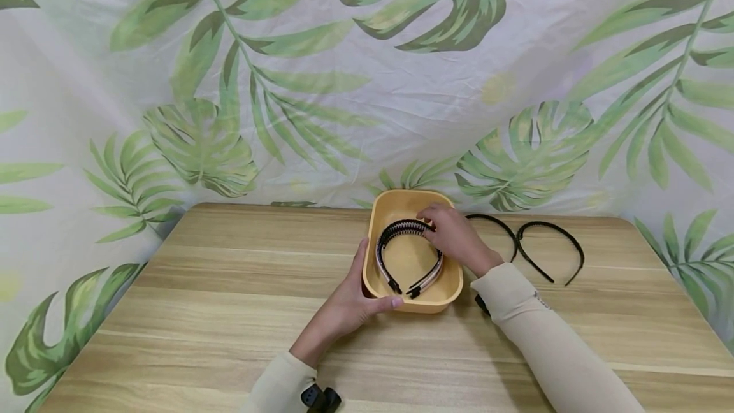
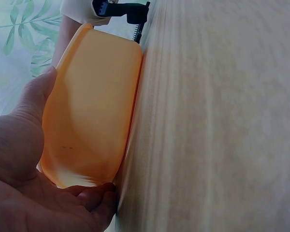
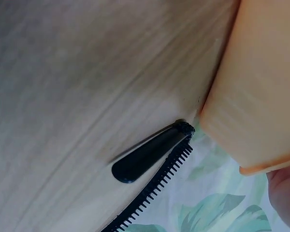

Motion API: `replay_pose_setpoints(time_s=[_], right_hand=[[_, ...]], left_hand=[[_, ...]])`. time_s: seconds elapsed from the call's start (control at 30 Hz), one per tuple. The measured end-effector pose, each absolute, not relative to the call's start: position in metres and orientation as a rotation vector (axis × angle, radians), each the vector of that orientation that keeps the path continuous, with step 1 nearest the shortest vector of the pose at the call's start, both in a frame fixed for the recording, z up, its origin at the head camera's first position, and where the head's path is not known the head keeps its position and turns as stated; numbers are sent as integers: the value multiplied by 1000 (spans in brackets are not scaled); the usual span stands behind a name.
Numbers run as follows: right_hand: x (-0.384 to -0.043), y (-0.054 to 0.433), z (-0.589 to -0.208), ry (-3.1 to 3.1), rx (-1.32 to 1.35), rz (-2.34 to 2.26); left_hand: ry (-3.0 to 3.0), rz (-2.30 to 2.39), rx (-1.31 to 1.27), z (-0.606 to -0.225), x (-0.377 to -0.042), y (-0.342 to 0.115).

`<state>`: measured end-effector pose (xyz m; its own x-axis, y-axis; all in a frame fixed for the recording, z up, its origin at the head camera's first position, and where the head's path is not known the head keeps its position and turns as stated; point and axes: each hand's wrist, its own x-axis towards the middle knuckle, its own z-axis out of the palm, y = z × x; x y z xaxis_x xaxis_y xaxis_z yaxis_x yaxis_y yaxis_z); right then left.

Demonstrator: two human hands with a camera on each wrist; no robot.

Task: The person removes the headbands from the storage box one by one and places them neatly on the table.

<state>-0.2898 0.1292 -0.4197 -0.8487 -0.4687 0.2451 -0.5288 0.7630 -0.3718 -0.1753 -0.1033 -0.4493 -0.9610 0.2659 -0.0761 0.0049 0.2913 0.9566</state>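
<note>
Two black headbands [image 1: 541,223] lie beside one bin [image 1: 410,259].

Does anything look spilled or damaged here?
Nothing looks spilled or broken. Only some tiny dark marks on the yellow bin beside the left hand look odd against its plain surface; possibly scuffs.

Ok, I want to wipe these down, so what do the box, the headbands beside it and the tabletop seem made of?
Box: likely plastic, smooth and satin, judging by its rounded corners. Headbands: probably hard plastic; one shows moulded-looking teeth and a glossy black end. Tabletop: wood-look, low sheen, streaky grain; could be laminate or real wood.
</note>
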Motion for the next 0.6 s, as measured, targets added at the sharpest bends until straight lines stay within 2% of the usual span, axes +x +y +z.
replay_pose_setpoints(time_s=[0.6], right_hand=[[-289,129,-419,-2800,815,670]], left_hand=[[2354,1722,248,-450,-175,-103]])
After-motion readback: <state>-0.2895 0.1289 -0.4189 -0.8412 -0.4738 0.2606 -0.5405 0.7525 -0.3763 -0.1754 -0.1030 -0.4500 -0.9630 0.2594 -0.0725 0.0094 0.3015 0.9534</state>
